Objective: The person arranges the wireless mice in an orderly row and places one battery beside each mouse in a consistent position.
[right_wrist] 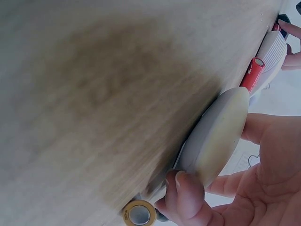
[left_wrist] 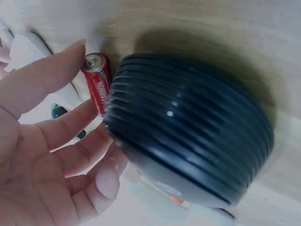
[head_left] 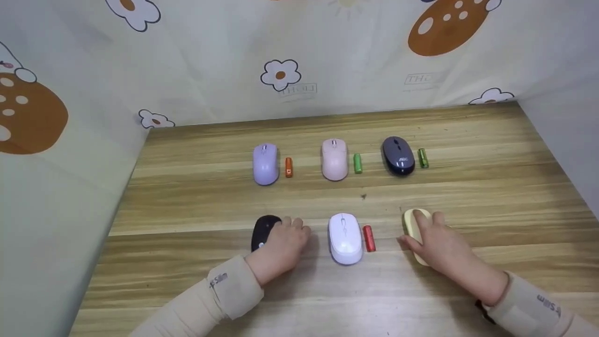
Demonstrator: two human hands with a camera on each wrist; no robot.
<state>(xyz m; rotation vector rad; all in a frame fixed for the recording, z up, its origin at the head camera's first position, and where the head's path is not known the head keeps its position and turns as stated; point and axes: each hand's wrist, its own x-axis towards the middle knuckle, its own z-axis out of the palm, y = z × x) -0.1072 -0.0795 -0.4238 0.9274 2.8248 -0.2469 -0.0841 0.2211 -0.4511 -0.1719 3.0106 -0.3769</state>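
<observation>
In the head view my left hand is at the right side of a black computer mouse, partly covering it. The left wrist view has a red battery beside the ribbed end of that mouse, with my left thumb and a finger at its sides. My right hand holds a yellow computer mouse on the table, thumb at its left side and fingers over its top and right. A gold-ended battery lies close to my right fingertips; the hand hides it in the head view.
Between my hands lie a white mouse and a red battery. Behind stand a purple mouse with an orange battery, a pink mouse with a green battery, and a dark mouse with a green-black battery.
</observation>
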